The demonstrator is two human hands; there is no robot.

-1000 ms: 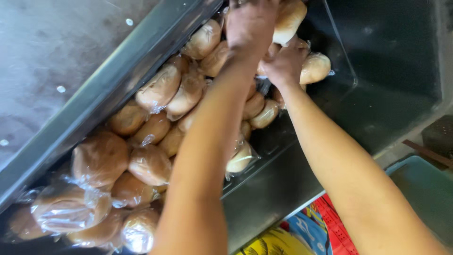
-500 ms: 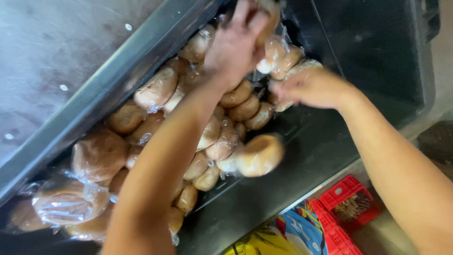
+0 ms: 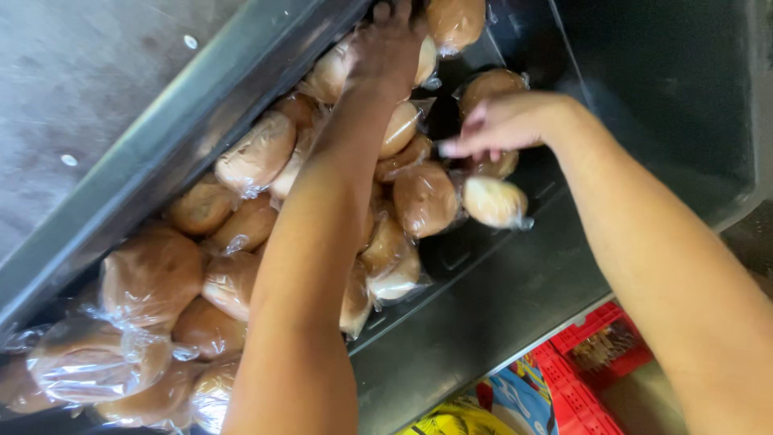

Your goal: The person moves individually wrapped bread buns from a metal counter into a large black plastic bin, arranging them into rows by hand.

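Several plastic-wrapped brown buns (image 3: 258, 153) lie heaped in a dark bin (image 3: 515, 298). My left hand (image 3: 386, 48) reaches to the far end of the heap. Its fingers curl down onto a wrapped bun (image 3: 334, 72) there, next to another bun (image 3: 455, 20) at the top edge. My right hand (image 3: 503, 121) hovers over the right side of the heap with its fingers stretched leftward and close together. It lies across a bun (image 3: 491, 80) and a smaller one (image 3: 499, 165). A pale wrapped bun (image 3: 493, 201) lies loose just below it.
A grey metal ledge (image 3: 161, 137) runs diagonally along the bin's left side, beside a worn dark surface (image 3: 88, 64). Red plastic crates (image 3: 596, 354) and a blue-and-yellow printed package (image 3: 499, 403) sit below the bin at the bottom right.
The view has shifted. My right hand has opened from a fist to stretched fingers, and the pale bun now lies on the bin floor below it. My left hand stays at the heap's far end.
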